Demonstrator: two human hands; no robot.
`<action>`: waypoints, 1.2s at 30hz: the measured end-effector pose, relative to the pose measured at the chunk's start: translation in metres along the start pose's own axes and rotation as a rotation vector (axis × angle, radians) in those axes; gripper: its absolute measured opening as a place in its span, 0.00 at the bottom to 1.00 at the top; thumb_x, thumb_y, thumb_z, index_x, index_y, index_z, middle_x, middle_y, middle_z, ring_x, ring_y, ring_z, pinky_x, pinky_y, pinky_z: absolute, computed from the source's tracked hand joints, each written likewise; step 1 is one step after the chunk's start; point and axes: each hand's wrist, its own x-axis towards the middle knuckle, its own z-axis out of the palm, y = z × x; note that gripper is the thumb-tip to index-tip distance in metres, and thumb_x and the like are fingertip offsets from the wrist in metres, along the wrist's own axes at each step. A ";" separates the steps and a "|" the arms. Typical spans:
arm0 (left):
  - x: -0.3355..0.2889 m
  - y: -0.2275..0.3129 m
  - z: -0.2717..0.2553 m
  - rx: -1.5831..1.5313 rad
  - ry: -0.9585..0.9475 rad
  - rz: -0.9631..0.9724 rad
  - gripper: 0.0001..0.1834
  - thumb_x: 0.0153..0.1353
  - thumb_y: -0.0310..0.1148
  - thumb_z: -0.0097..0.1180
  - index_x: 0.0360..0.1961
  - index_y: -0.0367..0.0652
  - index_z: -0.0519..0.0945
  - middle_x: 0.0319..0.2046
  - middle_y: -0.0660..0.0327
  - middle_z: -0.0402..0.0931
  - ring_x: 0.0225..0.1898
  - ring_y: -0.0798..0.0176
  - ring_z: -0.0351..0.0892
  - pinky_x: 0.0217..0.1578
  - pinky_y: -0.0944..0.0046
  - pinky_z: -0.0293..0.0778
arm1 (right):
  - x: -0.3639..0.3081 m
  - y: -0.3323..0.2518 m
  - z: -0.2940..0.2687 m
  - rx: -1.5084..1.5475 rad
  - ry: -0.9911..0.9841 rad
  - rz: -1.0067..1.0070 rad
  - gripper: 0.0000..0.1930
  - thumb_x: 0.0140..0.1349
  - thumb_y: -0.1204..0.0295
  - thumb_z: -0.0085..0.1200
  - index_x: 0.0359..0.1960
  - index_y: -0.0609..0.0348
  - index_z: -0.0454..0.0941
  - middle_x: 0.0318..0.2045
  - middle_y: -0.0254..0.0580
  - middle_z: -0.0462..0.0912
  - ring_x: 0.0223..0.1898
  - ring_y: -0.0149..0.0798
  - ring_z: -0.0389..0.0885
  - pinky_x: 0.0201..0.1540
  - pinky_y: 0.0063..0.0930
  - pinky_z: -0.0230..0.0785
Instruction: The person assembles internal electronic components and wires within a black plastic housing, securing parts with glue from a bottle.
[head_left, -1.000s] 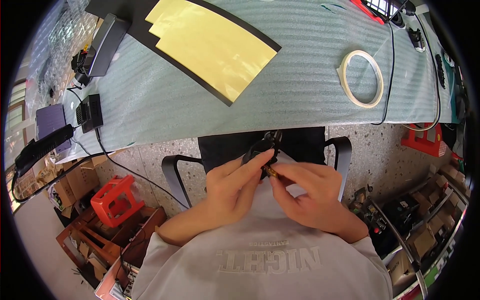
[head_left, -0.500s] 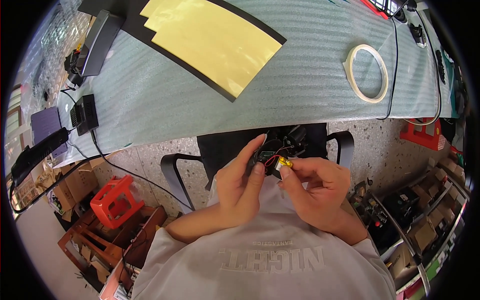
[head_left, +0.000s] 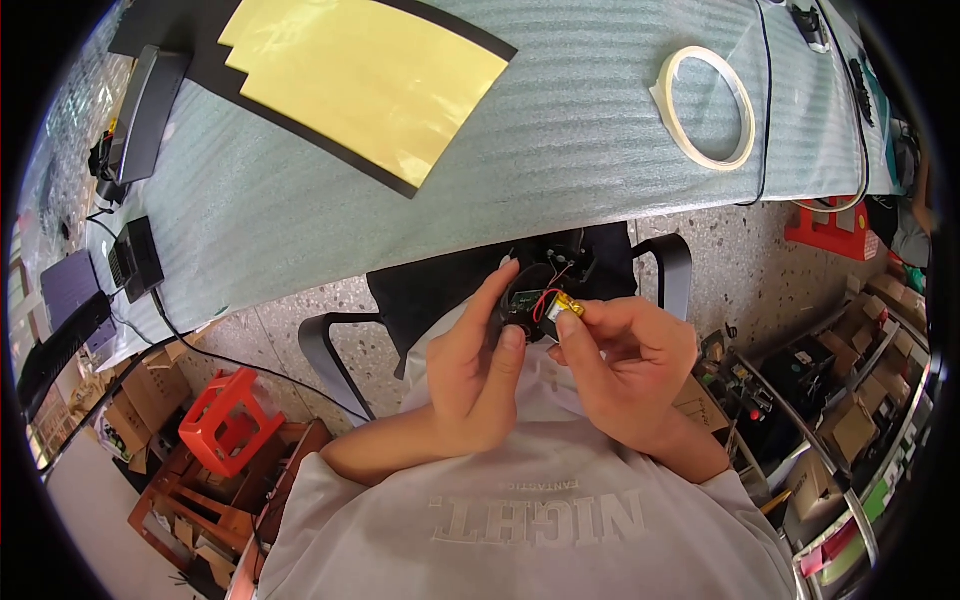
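A person seated at a table (head_left: pixel 330 215) cradles an open black device (head_left: pixel 517 312) above their lap, the left hand (head_left: pixel 470 375) spread around it, its fingers clamped on the casing from the side. The right hand (head_left: pixel 635 365) pinches a small yellow-ended pack (head_left: pixel 563 305) (a battery, by the look of it) between thumb and fingers, just beside the casing. The opening appears done: a green circuit board (head_left: pixel 525 298) lies exposed. Apparently undone: the pack sits outside the housing, no cover is on, and red wires (head_left: pixel 541 302) loop between the two; where they end cannot be told. One second earlier, the hands were drawn together and hid the board; now both board and wires show. The yellow sheet (head_left: pixel 370 85) and tape roll (head_left: pixel 668 112) appear higher in view, as the camera seems to have shifted.
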 end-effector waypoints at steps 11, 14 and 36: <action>-0.004 -0.005 -0.003 0.053 -0.061 -0.021 0.26 0.74 0.26 0.40 0.69 0.27 0.57 0.54 0.55 0.74 0.53 0.68 0.73 0.54 0.69 0.70 | 0.005 -0.002 0.003 -0.011 -0.005 0.017 0.03 0.56 0.83 0.63 0.29 0.70 0.81 0.26 0.44 0.86 0.26 0.28 0.86 0.27 0.18 0.77; -0.003 -0.005 -0.003 0.118 -0.059 0.046 0.25 0.73 0.26 0.41 0.68 0.26 0.59 0.51 0.56 0.76 0.50 0.69 0.75 0.52 0.70 0.71 | 0.005 -0.004 0.000 0.030 -0.052 0.094 0.02 0.57 0.84 0.62 0.29 0.70 0.80 0.26 0.43 0.86 0.26 0.29 0.86 0.26 0.19 0.78; -0.004 0.000 -0.017 0.516 -0.188 0.296 0.23 0.65 0.24 0.51 0.60 0.25 0.70 0.40 0.52 0.82 0.36 0.66 0.82 0.38 0.73 0.74 | 0.007 0.006 -0.007 0.000 -0.168 0.177 0.03 0.58 0.88 0.58 0.32 0.71 0.79 0.25 0.42 0.84 0.28 0.27 0.85 0.30 0.19 0.80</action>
